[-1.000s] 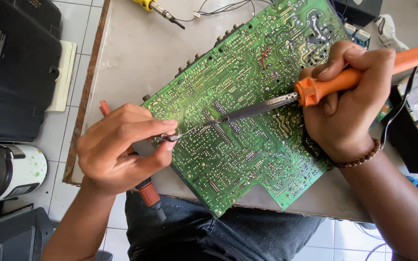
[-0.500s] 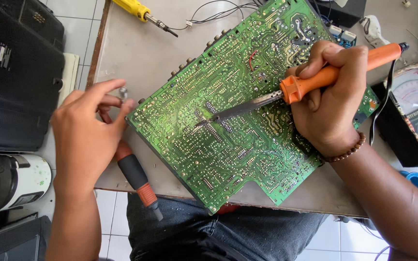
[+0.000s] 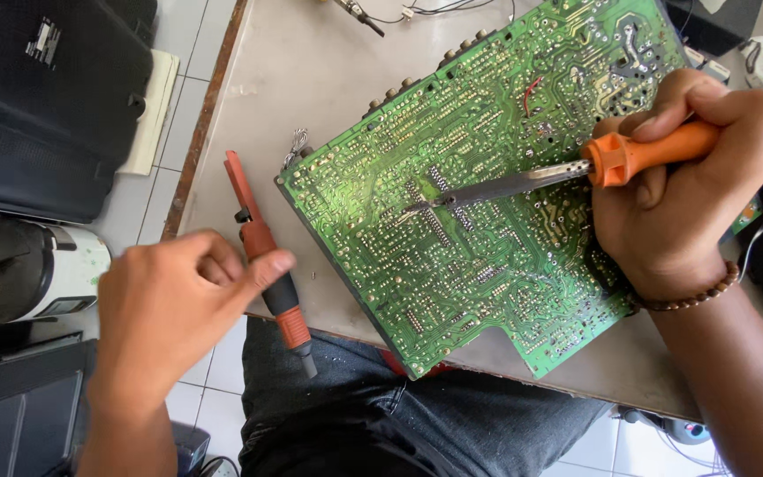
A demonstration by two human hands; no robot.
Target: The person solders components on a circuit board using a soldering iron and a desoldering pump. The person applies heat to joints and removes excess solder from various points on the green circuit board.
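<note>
An orange-handled iron (image 3: 664, 150) is clasped in the right hand (image 3: 673, 199), its tip set on the green board (image 3: 487, 238) lying on the desk (image 3: 311, 79). The left hand (image 3: 169, 309) is held loosely curled, gripping nothing, fingertips beside the red pump (image 3: 267, 247) left of the board.

The large flat circuit board (image 3: 487, 212) is bright green, speckled all over with silver solder dots and pale traces, with one short red wire toward twelve o'clock. The soldering iron (image 3: 611, 163) has an orange plastic handle and a dull grey metal shaft. At nine o'clock lies a slim red-and-black desoldering pump (image 3: 267, 256) on the grey-beige bench (image 3: 311, 79).
</note>
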